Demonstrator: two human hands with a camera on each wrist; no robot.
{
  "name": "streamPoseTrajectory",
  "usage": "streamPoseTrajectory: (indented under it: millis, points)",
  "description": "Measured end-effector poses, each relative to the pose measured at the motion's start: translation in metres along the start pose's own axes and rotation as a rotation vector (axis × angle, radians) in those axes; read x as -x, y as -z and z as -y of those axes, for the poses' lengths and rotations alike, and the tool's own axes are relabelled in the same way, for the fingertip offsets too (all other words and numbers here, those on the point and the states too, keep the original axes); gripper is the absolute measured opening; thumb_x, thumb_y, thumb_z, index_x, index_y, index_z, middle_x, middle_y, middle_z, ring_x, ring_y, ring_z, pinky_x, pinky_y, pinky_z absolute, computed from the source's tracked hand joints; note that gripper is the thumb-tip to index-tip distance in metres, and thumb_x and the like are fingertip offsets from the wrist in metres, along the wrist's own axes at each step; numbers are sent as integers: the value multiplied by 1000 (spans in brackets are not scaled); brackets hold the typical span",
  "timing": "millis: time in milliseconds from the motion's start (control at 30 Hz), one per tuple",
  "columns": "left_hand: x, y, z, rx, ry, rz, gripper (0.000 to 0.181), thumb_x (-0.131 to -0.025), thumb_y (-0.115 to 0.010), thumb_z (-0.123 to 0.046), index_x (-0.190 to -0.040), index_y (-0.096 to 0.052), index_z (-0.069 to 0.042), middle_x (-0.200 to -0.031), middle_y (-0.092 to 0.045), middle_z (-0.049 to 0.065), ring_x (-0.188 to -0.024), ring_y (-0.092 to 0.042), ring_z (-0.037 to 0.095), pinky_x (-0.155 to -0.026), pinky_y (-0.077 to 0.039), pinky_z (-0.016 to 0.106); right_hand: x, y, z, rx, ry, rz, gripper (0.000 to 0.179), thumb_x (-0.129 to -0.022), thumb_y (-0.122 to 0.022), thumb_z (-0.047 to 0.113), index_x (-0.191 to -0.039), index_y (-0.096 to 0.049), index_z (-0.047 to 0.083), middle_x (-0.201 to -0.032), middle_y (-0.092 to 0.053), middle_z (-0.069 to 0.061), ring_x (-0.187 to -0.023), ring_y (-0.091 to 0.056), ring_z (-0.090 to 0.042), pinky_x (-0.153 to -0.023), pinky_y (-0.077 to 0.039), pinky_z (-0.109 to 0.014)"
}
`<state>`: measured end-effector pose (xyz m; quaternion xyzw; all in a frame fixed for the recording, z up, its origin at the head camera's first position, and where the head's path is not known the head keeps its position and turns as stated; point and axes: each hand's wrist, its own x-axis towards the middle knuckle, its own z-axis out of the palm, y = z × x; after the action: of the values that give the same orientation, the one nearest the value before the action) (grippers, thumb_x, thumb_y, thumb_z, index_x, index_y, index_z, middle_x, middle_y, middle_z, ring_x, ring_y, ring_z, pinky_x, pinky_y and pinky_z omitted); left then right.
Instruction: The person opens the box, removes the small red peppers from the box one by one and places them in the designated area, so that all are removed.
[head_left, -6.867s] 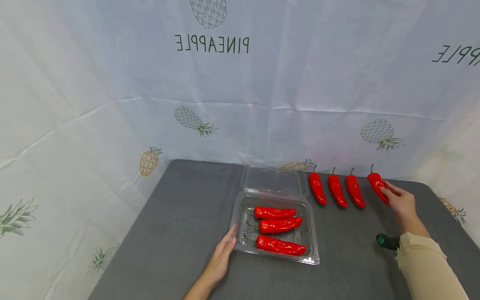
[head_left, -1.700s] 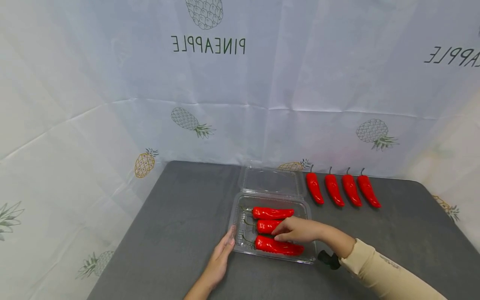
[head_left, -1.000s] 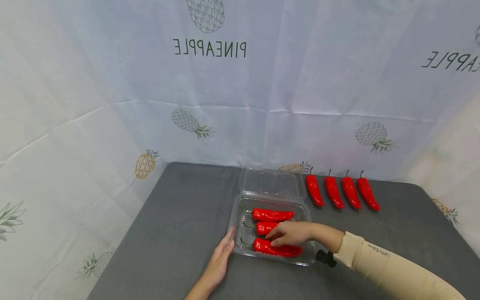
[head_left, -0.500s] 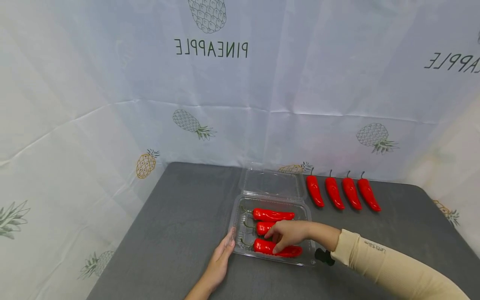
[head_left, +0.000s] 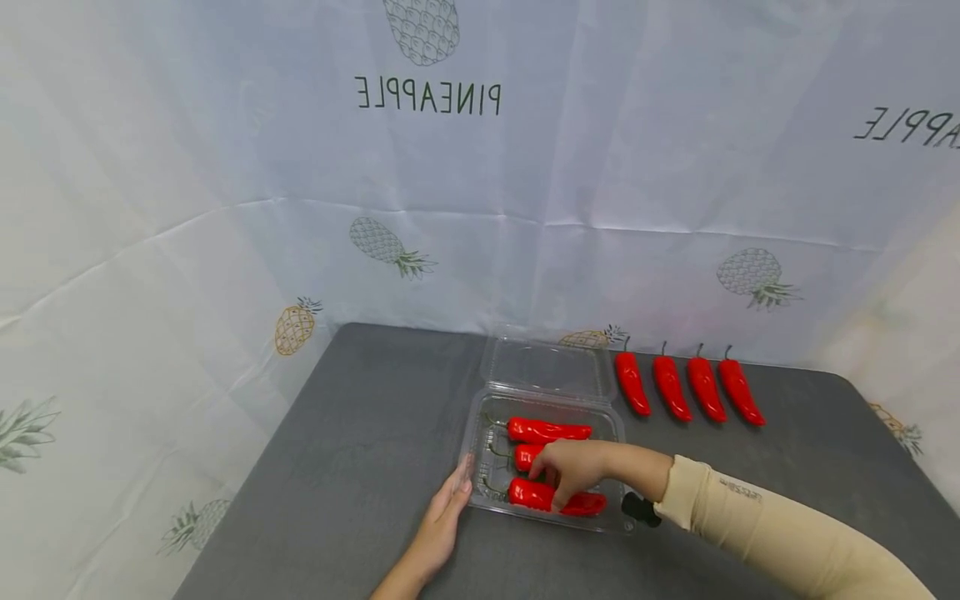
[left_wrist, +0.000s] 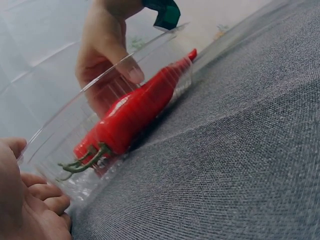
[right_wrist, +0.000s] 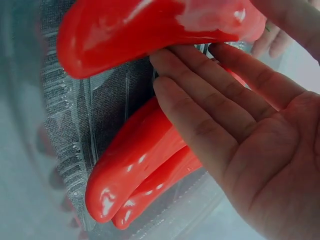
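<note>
Three red peppers lie side by side in a clear plastic clamshell container [head_left: 603,421], green stems pointing left. My right hand [head_left: 573,467] reaches into it from the right. Its thumb is on the front of the near pepper [head_left: 528,494] and its fingers are along that pepper's far side, pinching it. The middle pepper [head_left: 527,456] is partly covered by this hand; the far pepper [head_left: 549,430] lies behind. At the container's left side, my left hand [head_left: 438,521] grips the wall, the thumb [left_wrist: 12,146] at the rim and curled fingers outside in the left wrist view.
The container's clear lid [head_left: 547,367] lies folded back behind it. Several more red peppers [head_left: 671,387] stand in a row at the back right of the grey table [head_left: 375,433]. A pineapple-print curtain [head_left: 480,167] hangs behind. A dark green band [head_left: 641,509] sits at my right wrist.
Earlier the right hand touched a pepper in the back row; it then moved left into the container, and its thumb has come down onto the near pepper. The left hand stays in place.
</note>
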<state>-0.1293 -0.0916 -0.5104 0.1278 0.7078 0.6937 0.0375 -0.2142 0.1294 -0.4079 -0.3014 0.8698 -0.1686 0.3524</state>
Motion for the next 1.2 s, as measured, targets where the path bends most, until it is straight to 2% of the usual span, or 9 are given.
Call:
streamPoseTrajectory:
  millis: [133,233,400,533,800,900,1033,1200]
  points:
    - [0,1,-2,-4,4,-1,53,-103,-31,-19,-143,-18,12,-150,-20,28,-137,-18,21,-102,-17,2,0,-1,4,45,-18,-7,39,-71,-79,10,-108,-66,12,-85,-64,7,-77,-57,-3,-71,-49,-19]
    - [0,1,-3,-8,6,-2,53,-102,-31,-19,-143,-18,12,-150,-20,28,-137,-17,24,-102,-17,2,1,-1,4,52,-18,7,39,-73,-77,11,-110,-65,12,-85,-62,8,-77,-55,-2,-71,-48,-19]
    - [0,1,-4,-10,6,0,53,-103,-31,-20,-143,-18,13,-150,-20,28,-138,-14,36,-101,-16,1,0,1,2,-44,-5,55,39,-77,-70,10,-116,-62,8,-84,-61,9,-74,-53,-2,-66,-47,-19]
    - [0,1,-4,-6,3,8,54,-103,-31,-20,-143,-17,13,-150,-19,29,-138,-12,40,-100,-16,1,-1,1,1,-136,-11,88,41,-80,-65,11,-120,-59,7,-91,-59,10,-80,-52,-3,-72,-47,-19]
    - [0,2,-2,1,3,15,54,-103,-31,-21,-143,-17,13,-150,-20,28,-138,-14,40,-101,-17,1,-3,-1,4,-109,27,86,37,-86,-61,22,-122,-58,12,-104,-59,9,-93,-51,-4,-87,-44,-23]
    - [0,2,-2,-1,6,19,54,-103,-31,-20,-143,-17,12,-150,-20,28,-138,-15,37,-101,-18,1,-4,-1,5,-110,28,93,42,-88,-61,24,-129,-54,16,-120,-56,8,-108,-48,-7,-96,-42,-27]
    - [0,2,-1,0,28,28,54,-103,-31,-22,-143,-18,11,-150,-20,27,-138,-17,28,-101,-18,1,-4,0,6,-110,68,79,44,-91,-59,23,-134,-52,20,-135,-51,4,-123,-43,-13,-102,-39,-30]
    - [1,1,-1,-10,30,15,54,-103,-31,-23,-144,-19,10,-150,-22,26,-137,-21,11,-101,-18,1,-2,0,5,-63,122,40,42,-93,-56,25,-134,-52,22,-135,-54,3,-121,-46,-8,-99,-41,-25]
